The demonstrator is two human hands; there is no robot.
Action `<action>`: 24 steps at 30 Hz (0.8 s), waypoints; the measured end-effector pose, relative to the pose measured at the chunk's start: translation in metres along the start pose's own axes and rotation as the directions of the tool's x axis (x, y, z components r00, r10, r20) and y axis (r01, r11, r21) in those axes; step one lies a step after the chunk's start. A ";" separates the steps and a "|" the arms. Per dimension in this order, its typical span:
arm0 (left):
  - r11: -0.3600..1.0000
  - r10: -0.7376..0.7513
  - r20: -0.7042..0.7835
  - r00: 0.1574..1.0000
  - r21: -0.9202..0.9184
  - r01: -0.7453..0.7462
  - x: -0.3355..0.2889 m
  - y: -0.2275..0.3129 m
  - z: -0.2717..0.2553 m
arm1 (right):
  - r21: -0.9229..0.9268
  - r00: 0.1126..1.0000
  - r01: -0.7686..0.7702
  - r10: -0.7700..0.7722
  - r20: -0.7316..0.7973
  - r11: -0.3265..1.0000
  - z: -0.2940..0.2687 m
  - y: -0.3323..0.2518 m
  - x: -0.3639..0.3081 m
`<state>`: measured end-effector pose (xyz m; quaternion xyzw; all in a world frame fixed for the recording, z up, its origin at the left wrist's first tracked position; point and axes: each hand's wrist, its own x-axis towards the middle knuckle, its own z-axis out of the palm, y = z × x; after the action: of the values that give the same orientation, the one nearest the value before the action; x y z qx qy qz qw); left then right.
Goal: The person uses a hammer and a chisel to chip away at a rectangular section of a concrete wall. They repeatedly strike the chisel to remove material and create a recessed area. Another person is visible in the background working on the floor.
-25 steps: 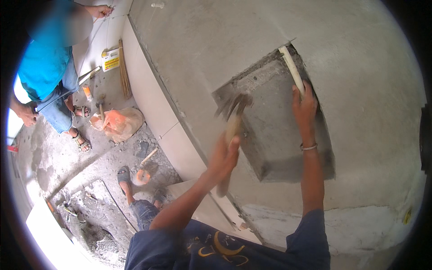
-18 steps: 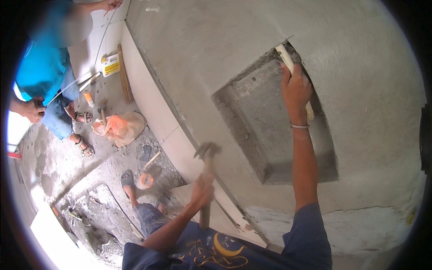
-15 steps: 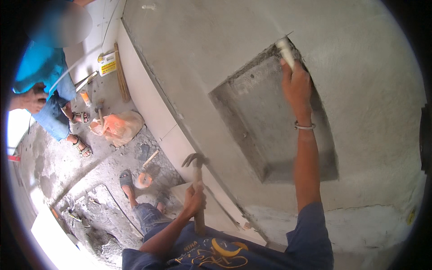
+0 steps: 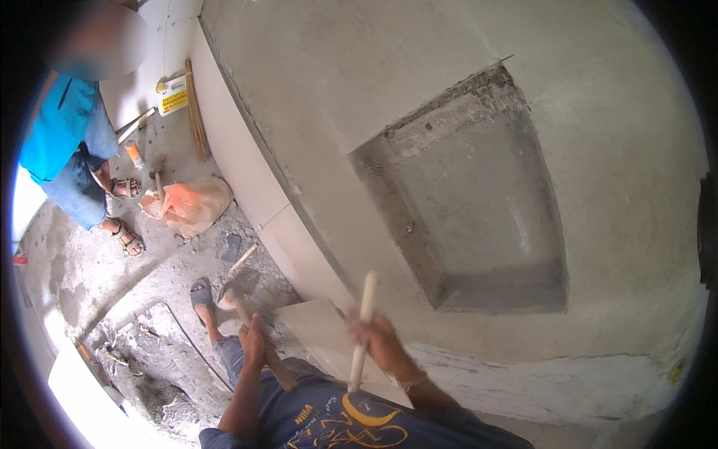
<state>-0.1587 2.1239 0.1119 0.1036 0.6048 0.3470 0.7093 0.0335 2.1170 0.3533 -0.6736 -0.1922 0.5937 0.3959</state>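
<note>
Down at the left of my body, my left hand (image 4: 254, 340) is closed round the wooden handle of a claw hammer (image 4: 281, 372). The hammer's upper end is smeared and hard to make out against the floor. My right hand (image 4: 380, 343), partly blurred, grips a pale, straight rod (image 4: 366, 303) held upright before my shirt. Whether the rod is wood or plastic I cannot tell. Beyond it, a recessed rectangular niche (image 4: 479, 202) is set in the grey plastered wall (image 4: 621, 209); its upper edge is rough and chipped. Neither hand touches the wall.
White tiles (image 4: 277, 217) line the lower wall. On the dusty floor lie a plastic bag (image 4: 198, 206), a short stick (image 4: 243, 258) and rubble. A broom (image 4: 196, 112) and a yellow-and-white jug (image 4: 172, 97) stand farther off. A person in a blue shirt (image 4: 63, 127) stands at far left.
My right hand has come down from the niche's upper corner with the rod, back toward my body. My left hand has moved left with the hammer. The other person's hand has left view.
</note>
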 end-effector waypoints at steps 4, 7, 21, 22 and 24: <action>0.999 -0.008 0.056 0.998 0.036 0.006 -0.017 -0.006 -0.001 | -0.083 0.949 -0.113 0.133 0.286 0.990 -0.005 0.061 -0.045; 0.996 -0.008 0.097 0.995 0.087 -0.001 -0.028 -0.016 0.003 | -0.221 0.927 -0.143 0.209 0.312 0.965 -0.005 0.051 -0.057; 0.972 0.118 0.341 0.932 0.151 -0.179 -0.079 0.026 0.062 | -0.896 0.143 0.391 -0.948 0.284 -0.209 -0.055 -0.167 0.042; 0.898 0.340 0.397 0.852 0.132 -0.420 -0.078 0.050 0.077 | -0.884 0.070 0.414 -0.961 0.267 -0.215 -0.054 -0.174 0.054; 0.785 0.562 0.466 0.683 -0.039 -0.619 -0.060 0.077 0.105 | -0.853 -0.072 0.455 -0.966 0.250 -0.254 -0.050 -0.187 0.074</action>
<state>-0.0912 2.1724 0.2281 0.4139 0.3758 0.4855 0.6721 0.1371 2.2705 0.4470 -0.5765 -0.6862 -0.2324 0.3779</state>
